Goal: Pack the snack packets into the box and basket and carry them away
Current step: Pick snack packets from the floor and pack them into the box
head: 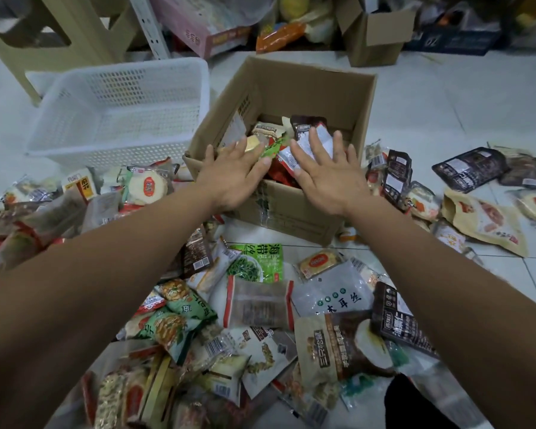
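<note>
**Fig. 1.** Open-topped brown cardboard box, upright on the tiled floor, partly filled with mixed snack packets heaped toward its near wall. White perforated plastic basket, upright, just beside the box on its left. Loose packets in green, brown, white and red wrappers lie in overlapping heaps on the floor in front of the box and on both sides. Among them a green kelp packet lies flat near the box's front.
</note>
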